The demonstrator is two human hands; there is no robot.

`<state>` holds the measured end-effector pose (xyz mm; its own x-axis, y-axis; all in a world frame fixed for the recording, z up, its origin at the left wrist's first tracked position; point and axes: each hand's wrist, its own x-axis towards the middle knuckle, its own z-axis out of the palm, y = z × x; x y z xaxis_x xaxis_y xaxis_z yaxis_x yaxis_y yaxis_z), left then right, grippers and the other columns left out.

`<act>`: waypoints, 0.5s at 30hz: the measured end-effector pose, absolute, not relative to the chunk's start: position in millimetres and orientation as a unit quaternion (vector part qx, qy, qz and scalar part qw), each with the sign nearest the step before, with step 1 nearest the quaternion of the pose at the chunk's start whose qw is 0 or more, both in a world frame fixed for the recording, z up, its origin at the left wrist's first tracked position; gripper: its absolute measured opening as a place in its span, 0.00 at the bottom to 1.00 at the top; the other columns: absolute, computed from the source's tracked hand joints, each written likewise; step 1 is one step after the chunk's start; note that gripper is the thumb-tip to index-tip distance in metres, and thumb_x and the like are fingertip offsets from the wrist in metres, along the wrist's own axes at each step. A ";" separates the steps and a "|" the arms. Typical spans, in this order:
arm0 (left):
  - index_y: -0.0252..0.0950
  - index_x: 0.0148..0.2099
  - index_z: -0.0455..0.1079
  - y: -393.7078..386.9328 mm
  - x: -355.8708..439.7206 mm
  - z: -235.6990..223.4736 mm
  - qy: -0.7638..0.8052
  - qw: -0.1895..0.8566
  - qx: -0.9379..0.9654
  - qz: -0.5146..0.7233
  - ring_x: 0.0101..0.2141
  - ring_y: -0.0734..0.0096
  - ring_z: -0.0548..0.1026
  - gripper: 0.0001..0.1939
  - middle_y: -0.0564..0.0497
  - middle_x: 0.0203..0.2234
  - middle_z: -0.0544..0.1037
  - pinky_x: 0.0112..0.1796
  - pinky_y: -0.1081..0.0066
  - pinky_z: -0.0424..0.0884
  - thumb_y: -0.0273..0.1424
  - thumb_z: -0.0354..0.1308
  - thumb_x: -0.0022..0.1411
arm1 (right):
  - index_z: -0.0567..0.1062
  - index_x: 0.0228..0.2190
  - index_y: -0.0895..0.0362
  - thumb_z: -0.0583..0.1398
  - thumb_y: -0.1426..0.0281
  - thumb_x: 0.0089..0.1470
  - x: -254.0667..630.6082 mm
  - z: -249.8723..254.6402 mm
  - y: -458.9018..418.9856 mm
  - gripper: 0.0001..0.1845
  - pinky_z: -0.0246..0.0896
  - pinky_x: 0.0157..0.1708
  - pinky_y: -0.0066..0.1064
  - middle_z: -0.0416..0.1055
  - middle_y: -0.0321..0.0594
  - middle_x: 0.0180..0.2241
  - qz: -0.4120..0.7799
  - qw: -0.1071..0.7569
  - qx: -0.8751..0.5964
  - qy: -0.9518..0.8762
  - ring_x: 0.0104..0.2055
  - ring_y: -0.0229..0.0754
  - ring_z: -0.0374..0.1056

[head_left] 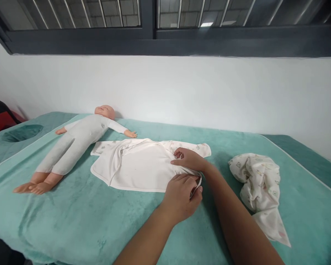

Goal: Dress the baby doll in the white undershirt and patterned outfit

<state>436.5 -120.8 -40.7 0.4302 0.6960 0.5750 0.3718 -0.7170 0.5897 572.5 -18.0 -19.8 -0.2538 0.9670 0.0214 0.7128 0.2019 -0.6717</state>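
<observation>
The near right corner of the open white long-sleeved fabric garment (143, 169) was covered by the left hand (182, 195) and could not be inspected. Part of its right front was obscured by the right hand (189, 160). Both forearms ran out of view at the bottom, and most of the near edge of the bed under a turquoise plush cover (99, 217) was cut off. A red and black object (1, 116) beyond the left end was cropped and unidentifiable.

The garment lay spread toward the far edge, about midway along the bed. Its inner face was plain and lightly creased, its lower corners rounded; small printed figures, too fine to read, marked the sleeves. The left fingers were closed on a narrow white edge at its right side. The right fingers were bent and close together over the cloth; whether they gripped it could not be told.

A pink-skinned doll in a white one-piece suit (84, 129) lay face up to the left, head near the far edge. A crumpled white printed cloth (259, 184) lay toward the right end, apart from the garment.
</observation>
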 end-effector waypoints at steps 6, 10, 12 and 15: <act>0.39 0.30 0.62 -120.4 437.0 -40.8 0.323 0.207 0.816 0.432 0.39 0.62 0.77 0.07 0.49 0.35 0.80 0.42 0.60 0.71 0.26 0.53 0.62 | 0.73 0.27 0.52 0.60 0.69 0.49 566.0 -30.7 -14.2 0.01 0.57 0.35 0.33 0.74 0.35 0.28 0.180 0.286 -0.615 -0.713 0.33 0.42 0.66; 0.40 0.32 0.63 -119.6 437.8 -42.9 0.334 0.204 0.817 0.424 0.44 0.61 0.76 0.07 0.47 0.41 0.80 0.44 0.58 0.71 0.27 0.52 0.64 | 0.73 0.29 0.52 0.55 0.65 0.55 571.5 -34.7 -4.1 0.07 0.60 0.38 0.33 0.76 0.36 0.31 0.176 0.348 -0.629 -0.672 0.36 0.43 0.69; 0.39 0.32 0.64 -119.6 439.2 -45.3 0.356 0.185 0.820 0.409 0.44 0.60 0.76 0.06 0.47 0.41 0.79 0.44 0.57 0.70 0.27 0.52 0.64 | 0.73 0.29 0.52 0.55 0.64 0.56 572.3 -36.4 4.0 0.09 0.61 0.39 0.33 0.76 0.36 0.32 0.177 0.371 -0.634 -0.655 0.37 0.43 0.69; 0.38 0.34 0.66 -120.7 441.4 -47.8 0.364 0.160 0.833 0.385 0.44 0.58 0.75 0.04 0.45 0.42 0.79 0.44 0.56 0.70 0.27 0.53 0.63 | 0.72 0.29 0.52 0.55 0.65 0.54 571.9 -39.4 16.1 0.08 0.61 0.41 0.34 0.77 0.37 0.34 0.180 0.392 -0.644 -0.631 0.38 0.43 0.70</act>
